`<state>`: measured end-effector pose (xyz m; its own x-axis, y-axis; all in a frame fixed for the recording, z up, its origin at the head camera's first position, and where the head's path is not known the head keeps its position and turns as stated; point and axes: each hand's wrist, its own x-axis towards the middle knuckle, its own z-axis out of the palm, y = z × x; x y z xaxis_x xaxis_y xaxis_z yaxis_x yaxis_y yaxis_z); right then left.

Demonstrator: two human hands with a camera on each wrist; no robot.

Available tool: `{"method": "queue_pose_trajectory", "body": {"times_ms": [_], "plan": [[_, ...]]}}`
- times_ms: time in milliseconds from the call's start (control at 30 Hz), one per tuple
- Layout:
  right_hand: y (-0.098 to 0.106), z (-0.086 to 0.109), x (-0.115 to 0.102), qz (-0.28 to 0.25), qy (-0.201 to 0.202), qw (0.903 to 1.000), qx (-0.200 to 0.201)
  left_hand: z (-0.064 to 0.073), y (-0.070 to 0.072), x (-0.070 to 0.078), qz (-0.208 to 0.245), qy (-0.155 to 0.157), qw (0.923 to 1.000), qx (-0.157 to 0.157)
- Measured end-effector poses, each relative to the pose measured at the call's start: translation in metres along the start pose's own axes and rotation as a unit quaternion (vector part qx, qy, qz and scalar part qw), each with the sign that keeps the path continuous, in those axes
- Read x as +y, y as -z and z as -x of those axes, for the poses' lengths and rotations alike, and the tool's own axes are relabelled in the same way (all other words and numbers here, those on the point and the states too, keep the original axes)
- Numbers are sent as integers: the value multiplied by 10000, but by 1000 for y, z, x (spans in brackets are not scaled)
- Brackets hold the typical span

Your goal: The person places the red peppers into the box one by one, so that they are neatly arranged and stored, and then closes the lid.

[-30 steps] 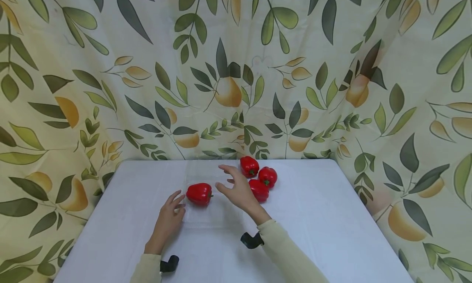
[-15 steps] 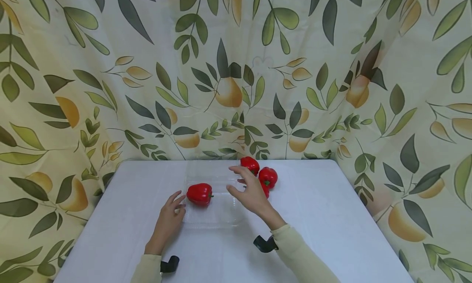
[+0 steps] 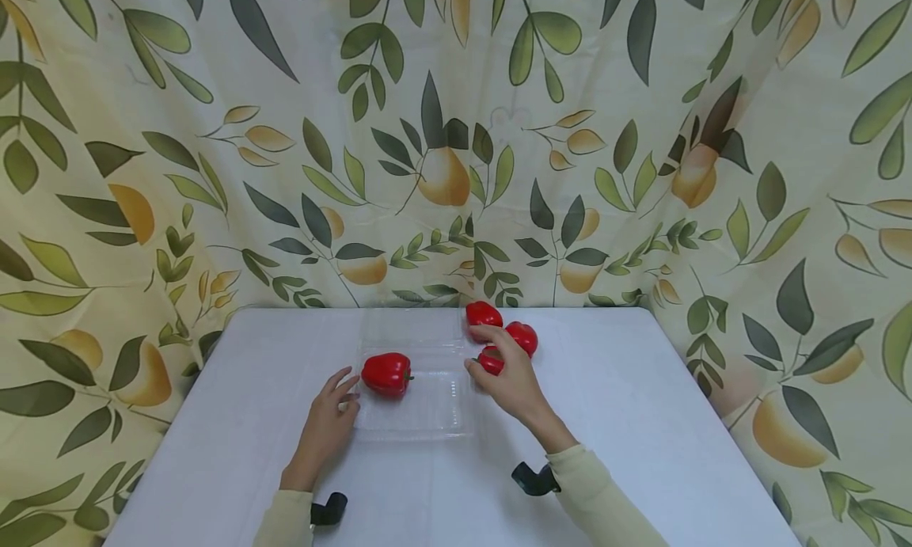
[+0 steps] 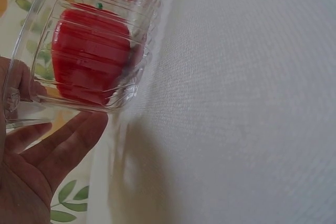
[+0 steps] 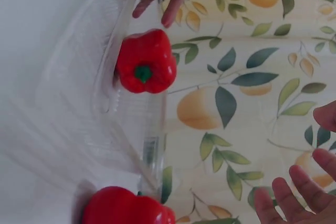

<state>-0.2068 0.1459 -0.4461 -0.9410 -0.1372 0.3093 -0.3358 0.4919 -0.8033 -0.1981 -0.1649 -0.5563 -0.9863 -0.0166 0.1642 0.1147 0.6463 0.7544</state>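
A red bell pepper (image 3: pixel 386 375) lies in the left part of a clear plastic clamshell container (image 3: pixel 438 420), whose lid stands opened toward the back. My left hand (image 3: pixel 326 432) rests by the container's left end; in the left wrist view its fingertips (image 4: pixel 97 121) touch the plastic wall. To the right of the container, my right hand (image 3: pixel 514 379) hovers with thumb and fingers spread apart over a red pepper (image 3: pixel 490 361), which it partly covers. Behind that hand sit two more red peppers, one at the back (image 3: pixel 483 314) and one to the right (image 3: pixel 525 337).
A white cloth covers the table (image 3: pixel 627 420). A leaf-and-fruit patterned curtain (image 3: pixel 442 175) hangs right behind its far edge and down both sides. A black wrist mount (image 3: pixel 536 479) is strapped at the right sleeve, another (image 3: pixel 329 509) at the left.
My right hand has moved right, from over the container to over the nearest loose pepper. The left hand and the pepper in the container have stayed in place.
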Motion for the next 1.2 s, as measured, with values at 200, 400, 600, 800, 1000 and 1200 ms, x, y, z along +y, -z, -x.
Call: {"method": "queue_pose_trajectory", "body": {"times_ms": [200, 400, 600, 800, 1000, 1200], "plan": [[4, 2, 14, -4, -382, 9992, 64, 0, 0, 1, -30, 76, 10000, -48], [8, 4, 28, 114, -639, 9979, 68, 1, 0, 1, -15, 50, 10000, -44], [10, 5, 40, 283, -849, 9959, 124, 1, 1, 0, -4, -8, 10000, -6], [12, 7, 49, 510, -853, 9949, 165, 2, 1, 1, -16, 38, 10000, -44], [9, 6, 57, 661, -1022, 9925, 88, 2, 1, 1, -37, 88, 9999, -51], [3, 4, 71, 769, -1280, 9888, 53, 2, 2, 1, -3, 64, 10000, -60]]}}
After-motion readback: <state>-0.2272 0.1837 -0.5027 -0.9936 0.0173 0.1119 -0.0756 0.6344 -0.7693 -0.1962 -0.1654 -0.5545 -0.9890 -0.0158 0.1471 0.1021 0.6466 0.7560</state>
